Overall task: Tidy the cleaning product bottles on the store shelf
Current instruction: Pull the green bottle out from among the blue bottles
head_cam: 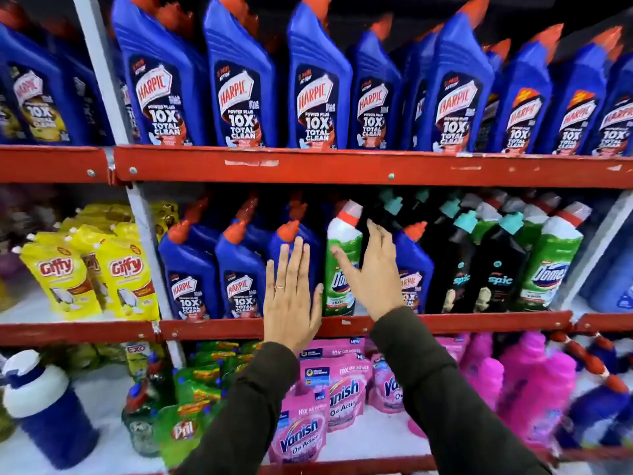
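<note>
On the middle shelf a green Domex bottle (343, 258) with a white and red cap stands among blue Harpic bottles (191, 272). My left hand (291, 296) is flat and open, fingers up, in front of a blue Harpic bottle (291, 241) just left of the green one. My right hand (371, 272) is open, its thumb against the green bottle's right side, covering part of another blue Harpic bottle (412, 265). Neither hand holds anything. Black Spic bottles (493, 269) and a second green Domex bottle (551, 265) stand further right.
The top shelf carries a row of large blue Harpic bottles (318, 87). Yellow Giffy pouches (126, 279) lie left of the white upright post (150, 255). Below are pink Vanish pouches (301, 437), pink bottles (534, 385), green Pril pouches (185, 430) and a blue-white container (44, 406). Red shelf edges (342, 166) jut forward.
</note>
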A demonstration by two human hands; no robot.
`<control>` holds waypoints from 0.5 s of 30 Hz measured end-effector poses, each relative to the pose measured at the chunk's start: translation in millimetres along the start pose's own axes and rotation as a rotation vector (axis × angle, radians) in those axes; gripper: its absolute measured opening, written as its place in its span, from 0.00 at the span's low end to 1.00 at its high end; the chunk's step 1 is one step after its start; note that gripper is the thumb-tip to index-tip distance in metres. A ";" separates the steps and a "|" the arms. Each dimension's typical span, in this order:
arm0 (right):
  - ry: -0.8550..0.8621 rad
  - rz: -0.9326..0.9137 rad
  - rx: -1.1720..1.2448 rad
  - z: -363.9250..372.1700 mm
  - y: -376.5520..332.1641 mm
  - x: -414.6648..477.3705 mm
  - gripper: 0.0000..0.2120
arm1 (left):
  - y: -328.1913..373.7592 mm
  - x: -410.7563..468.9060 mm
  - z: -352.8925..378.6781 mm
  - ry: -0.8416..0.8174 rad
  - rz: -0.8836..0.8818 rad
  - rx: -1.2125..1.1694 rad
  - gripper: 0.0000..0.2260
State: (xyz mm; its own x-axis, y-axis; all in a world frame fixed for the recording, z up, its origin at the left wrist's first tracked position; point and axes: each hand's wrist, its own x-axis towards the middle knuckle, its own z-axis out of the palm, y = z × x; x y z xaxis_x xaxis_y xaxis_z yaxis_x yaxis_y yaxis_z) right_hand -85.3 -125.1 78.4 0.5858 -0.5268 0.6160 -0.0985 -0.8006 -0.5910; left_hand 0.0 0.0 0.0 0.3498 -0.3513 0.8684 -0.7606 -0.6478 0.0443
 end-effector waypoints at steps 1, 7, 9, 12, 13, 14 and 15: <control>0.001 0.014 0.026 6.6 2.4 6.1 0.40 | -2.0 -1.7 9.3 -0.011 -0.018 -0.005 0.32; -0.026 0.066 0.083 23.0 6.8 11.8 0.37 | -11.7 -17.5 61.1 -0.005 0.010 -0.019 0.32; 0.008 0.053 0.095 23.5 6.4 7.9 0.35 | -14.8 -21.1 72.8 0.044 0.030 -0.003 0.34; 0.131 0.018 0.109 16.9 1.8 -1.5 0.35 | -17.0 -23.7 80.3 0.083 0.066 -0.020 0.36; 0.182 0.000 0.114 11.8 -0.4 -3.7 0.35 | -18.4 -23.6 82.1 0.098 0.083 -0.017 0.36; 0.227 -0.010 0.105 5.8 -1.7 -6.6 0.35 | -19.5 -24.0 83.4 0.110 0.091 -0.023 0.36; 0.263 -0.021 0.100 -0.9 -2.2 -9.0 0.35 | -20.5 -24.1 84.8 0.124 0.094 -0.027 0.35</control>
State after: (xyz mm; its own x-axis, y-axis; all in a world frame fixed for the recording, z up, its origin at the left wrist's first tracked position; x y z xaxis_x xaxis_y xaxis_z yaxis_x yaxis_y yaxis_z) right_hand -91.0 -118.8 74.6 0.3567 -0.5766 0.7351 -0.0008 -0.7870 -0.6169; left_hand 53.6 -35.6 -63.7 0.2074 -0.3221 0.9237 -0.8016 -0.5972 -0.0283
